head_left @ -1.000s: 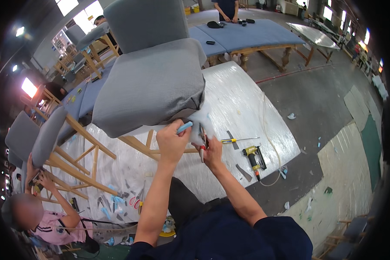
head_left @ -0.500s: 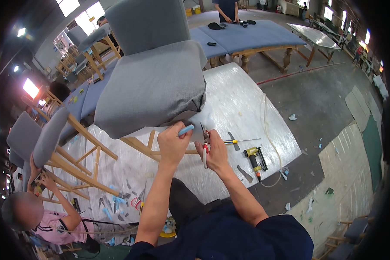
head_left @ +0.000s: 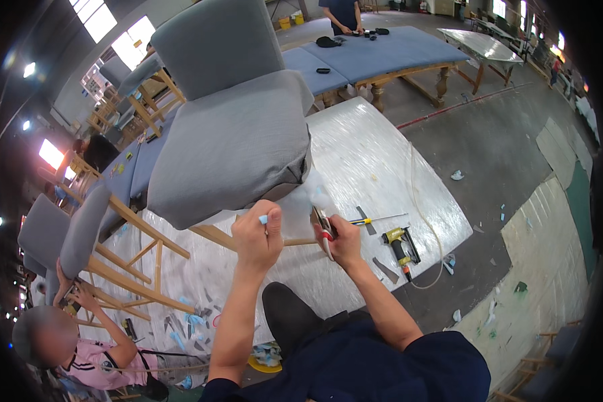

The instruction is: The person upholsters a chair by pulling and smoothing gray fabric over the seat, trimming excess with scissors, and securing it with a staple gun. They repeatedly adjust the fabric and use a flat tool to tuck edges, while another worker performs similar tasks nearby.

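Observation:
A grey upholstered chair (head_left: pixel 228 147) stands before me, with loose cloth gathered at the seat's near right corner. My left hand (head_left: pixel 258 238) is closed in a fist below the seat's front edge. A light blue strip (head_left: pixel 263 219) pokes out of that fist, the rest hidden by the fingers. My right hand (head_left: pixel 346 242) grips cutting pliers (head_left: pixel 325 234) with red and white handles, jaws pointing up toward the chair. White, filmy material (head_left: pixel 300 209) shows between the hands, under the seat corner. The hands are apart from each other.
Right of my right hand lie a screwdriver (head_left: pixel 375 220) and a yellow-green staple gun (head_left: pixel 400 248) with a hose, on a film-covered table (head_left: pixel 435 214). At left, a co-worker in a pink shirt (head_left: pixel 100 358) handles another grey chair (head_left: pixel 84 221). A blue padded table (head_left: pixel 395 57) stands beyond.
My left hand has shifted slightly left and down, its blue strip now showing less. My right hand has moved a little right with the pliers. The view has tilted slightly.

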{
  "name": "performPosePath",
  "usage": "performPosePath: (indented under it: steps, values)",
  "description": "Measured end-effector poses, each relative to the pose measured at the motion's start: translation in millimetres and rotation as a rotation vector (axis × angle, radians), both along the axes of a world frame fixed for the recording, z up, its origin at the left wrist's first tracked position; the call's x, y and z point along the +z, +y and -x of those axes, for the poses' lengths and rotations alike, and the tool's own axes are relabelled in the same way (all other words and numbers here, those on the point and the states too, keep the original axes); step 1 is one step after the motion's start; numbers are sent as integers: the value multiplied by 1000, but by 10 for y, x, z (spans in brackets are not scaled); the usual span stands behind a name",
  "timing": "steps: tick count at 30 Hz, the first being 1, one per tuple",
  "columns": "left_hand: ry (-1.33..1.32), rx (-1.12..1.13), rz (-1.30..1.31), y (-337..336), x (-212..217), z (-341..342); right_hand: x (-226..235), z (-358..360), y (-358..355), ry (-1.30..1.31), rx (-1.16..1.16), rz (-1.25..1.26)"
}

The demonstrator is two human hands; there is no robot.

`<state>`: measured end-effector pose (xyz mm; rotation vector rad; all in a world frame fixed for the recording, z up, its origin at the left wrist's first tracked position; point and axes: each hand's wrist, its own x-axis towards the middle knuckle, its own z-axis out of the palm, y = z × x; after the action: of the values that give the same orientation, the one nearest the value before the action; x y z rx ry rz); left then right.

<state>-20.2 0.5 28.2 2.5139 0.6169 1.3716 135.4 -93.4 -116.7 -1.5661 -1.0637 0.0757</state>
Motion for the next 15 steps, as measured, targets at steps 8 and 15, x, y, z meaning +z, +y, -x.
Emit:
performPosePath:
  steps: [8, 15]
  values:
    - [412, 147, -563, -75, 504, -426, -656, -154, -653, 21, 145, 310]
    - [300, 48, -724, 213, 157, -489, -949, -245, -984, -20, 146, 356]
